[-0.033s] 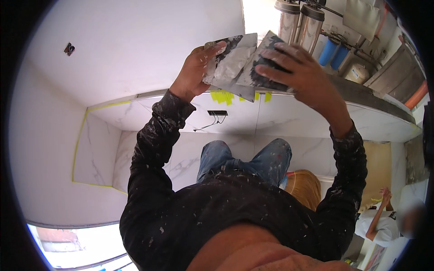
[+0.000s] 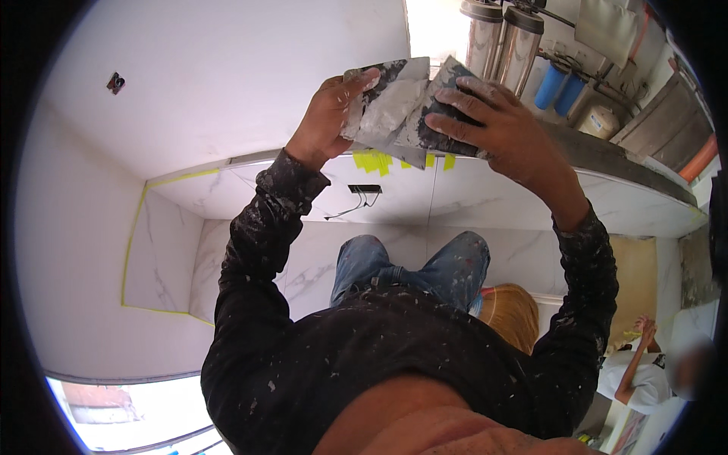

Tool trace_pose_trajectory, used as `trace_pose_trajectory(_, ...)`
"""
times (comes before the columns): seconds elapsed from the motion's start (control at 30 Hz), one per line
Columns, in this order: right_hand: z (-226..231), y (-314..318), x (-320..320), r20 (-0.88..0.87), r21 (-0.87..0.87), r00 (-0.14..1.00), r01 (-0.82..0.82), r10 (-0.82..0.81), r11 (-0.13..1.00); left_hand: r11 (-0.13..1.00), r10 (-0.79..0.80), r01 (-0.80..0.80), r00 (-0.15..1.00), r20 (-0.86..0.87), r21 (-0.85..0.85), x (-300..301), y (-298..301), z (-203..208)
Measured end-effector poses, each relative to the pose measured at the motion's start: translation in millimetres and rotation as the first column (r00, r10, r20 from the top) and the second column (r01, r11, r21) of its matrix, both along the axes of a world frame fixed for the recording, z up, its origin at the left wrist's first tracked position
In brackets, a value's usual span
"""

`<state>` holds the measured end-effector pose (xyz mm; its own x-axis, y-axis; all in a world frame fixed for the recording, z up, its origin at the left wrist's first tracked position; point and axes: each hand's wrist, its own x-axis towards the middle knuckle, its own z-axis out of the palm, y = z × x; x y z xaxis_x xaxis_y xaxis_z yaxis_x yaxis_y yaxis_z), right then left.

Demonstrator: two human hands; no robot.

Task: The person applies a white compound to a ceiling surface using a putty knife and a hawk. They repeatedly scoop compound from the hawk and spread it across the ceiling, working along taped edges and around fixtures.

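Up in front of me I hold two wide, flat putty knives, both smeared with white paste. My left hand point(image 2: 327, 114) is closed round the left putty knife point(image 2: 379, 70), its thumb pressed on the dark upper face. A thick lump of white paste point(image 2: 390, 108) lies across that knife. My right hand point(image 2: 497, 121) is closed on the right putty knife point(image 2: 446, 114), fingers spread over its dark back. The edge of the right knife meets the paste on the left one. Both handles are hidden by my hands.
A marbled white panel point(image 2: 470, 189) below has yellow-green tape point(image 2: 371, 161) and a dark socket opening point(image 2: 365, 189) with loose wires. Steel filter canisters point(image 2: 521, 45) and blue filters point(image 2: 551, 85) stand at upper right. A brown sack-like thing point(image 2: 509, 315) is beside my leg. Another person point(image 2: 637, 375) is at lower right.
My right hand and its putty knife have shifted slightly left, further over the paste on the left knife. My left hand is nearly still.
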<state>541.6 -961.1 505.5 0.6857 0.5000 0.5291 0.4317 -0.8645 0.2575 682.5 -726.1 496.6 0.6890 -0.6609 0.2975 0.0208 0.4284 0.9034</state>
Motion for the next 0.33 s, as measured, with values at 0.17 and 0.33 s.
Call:
trace_pose_trajectory(0.17, -65.3, -22.8, 15.0, -0.306, 0.879, 0.856, 0.086, 0.416, 0.469, 0.941, 0.336, -0.33, 0.897, 0.288, -0.07, 45.9, 5.8, 2.1)
trace_pose_trajectory(0.33, -98.6, -30.7, 60.9, 0.002, 0.832, 0.829, 0.309, 0.559, -0.461, 0.901, 0.306, -0.237, 0.94, 0.148, -0.363, 72.7, 9.7, 74.2)
